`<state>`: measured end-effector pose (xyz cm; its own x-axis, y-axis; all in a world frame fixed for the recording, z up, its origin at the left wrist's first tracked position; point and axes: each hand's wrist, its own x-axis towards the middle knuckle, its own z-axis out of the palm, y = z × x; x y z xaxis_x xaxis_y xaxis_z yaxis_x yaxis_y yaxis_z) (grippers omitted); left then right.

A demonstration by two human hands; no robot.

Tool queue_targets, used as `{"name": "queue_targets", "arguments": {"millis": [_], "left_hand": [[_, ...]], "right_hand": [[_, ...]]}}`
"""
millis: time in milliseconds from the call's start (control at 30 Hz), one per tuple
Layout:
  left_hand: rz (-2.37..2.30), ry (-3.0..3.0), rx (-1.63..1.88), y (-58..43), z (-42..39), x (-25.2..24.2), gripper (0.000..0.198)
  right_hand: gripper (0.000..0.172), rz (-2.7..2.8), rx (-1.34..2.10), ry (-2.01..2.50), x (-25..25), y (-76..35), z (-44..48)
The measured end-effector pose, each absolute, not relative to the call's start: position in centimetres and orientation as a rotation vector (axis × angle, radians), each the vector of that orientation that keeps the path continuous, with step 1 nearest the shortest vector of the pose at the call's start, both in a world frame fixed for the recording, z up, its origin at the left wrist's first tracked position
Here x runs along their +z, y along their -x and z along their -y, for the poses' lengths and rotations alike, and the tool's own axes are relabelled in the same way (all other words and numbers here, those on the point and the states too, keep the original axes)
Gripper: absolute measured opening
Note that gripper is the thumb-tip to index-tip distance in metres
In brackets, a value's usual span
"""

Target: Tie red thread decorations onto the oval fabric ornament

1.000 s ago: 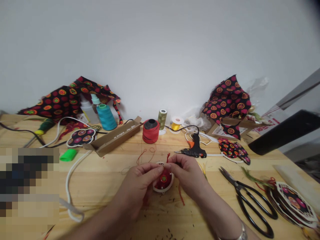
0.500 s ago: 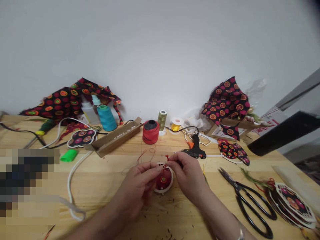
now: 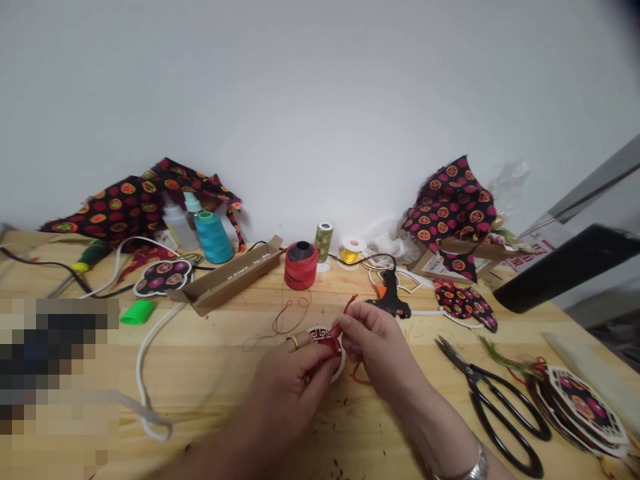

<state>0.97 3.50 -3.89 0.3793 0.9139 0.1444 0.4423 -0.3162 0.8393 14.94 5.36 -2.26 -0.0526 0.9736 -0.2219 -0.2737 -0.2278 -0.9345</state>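
A small round ornament (image 3: 319,332) with a pale fretwork rim and a dark red middle is at the front centre of the table, partly covered by my fingers. My left hand (image 3: 295,373), a ring on one finger, is closed over its lower left part, thumb and fingers together. On the ornament's right side my right hand (image 3: 373,340) pinches a red cord (image 3: 351,303), whose end sticks up above the fingertips. More red cord curls out below that hand. Exactly how the cord meets the ornament is hidden by the fingers.
Black-handled scissors (image 3: 493,400) and a stack of fabric-faced ornaments (image 3: 583,407) lie right. Behind are a glue gun (image 3: 393,297), red thread spool (image 3: 301,267), yellow spool (image 3: 353,251), blue thread cone (image 3: 215,238) and cardboard tray (image 3: 230,280). A white cable (image 3: 141,373) runs along the left.
My left hand has turned, now showing its back and ring, and covers more of the ornament. My right hand moved slightly right; the cord end rises higher and a red cord loop shows below.
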Motion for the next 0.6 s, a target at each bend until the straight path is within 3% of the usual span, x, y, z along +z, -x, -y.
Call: {"name": "queue_targets", "arguments": {"millis": [333, 600], "left_hand": [[-1.082, -1.958, 0.866, -1.1, -3.4, -4.4, 0.022], [-1.364, -1.934, 0.673, -0.4, -3.6, -4.6, 0.021]], "right_hand": [[0.027, 0.784, 1.600, 0.952, -1.9, -15.6, -5.1], [0.028, 0.770, 1.709, 0.817, -0.8, -16.3, -5.0]]}}
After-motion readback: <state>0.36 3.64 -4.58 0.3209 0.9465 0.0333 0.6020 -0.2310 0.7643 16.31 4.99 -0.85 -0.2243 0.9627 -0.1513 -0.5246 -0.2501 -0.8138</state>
